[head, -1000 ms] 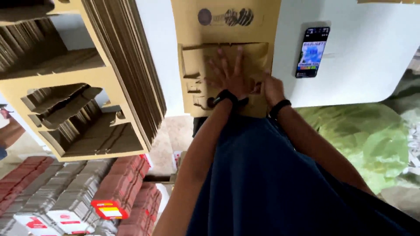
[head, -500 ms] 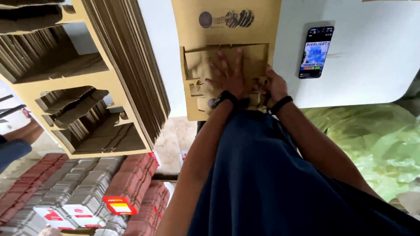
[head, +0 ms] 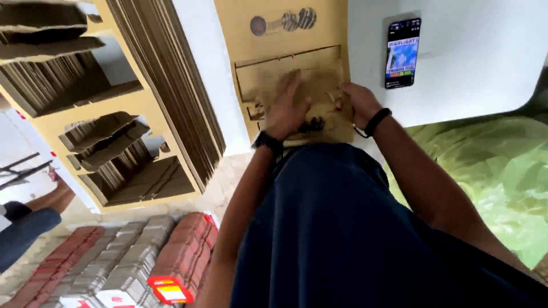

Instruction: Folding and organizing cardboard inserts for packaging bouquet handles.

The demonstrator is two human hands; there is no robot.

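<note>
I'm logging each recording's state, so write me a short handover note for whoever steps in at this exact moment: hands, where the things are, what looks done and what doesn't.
Left hand: flat, fingers spread, pressing on the flat die-cut cardboard blank.
Right hand: at the blank's right side, fingers curled at its edge; whether it has a grip on a flap is unclear.
The blank lies on a larger cardboard sheet on the white table, close to the person's body. A phone lies screen up to the right.
Stacks of flat cardboard stand to the left; red and grey packs lie on the floor.
Done: blank laid out. Left: it is still flat, not folded up.
</note>
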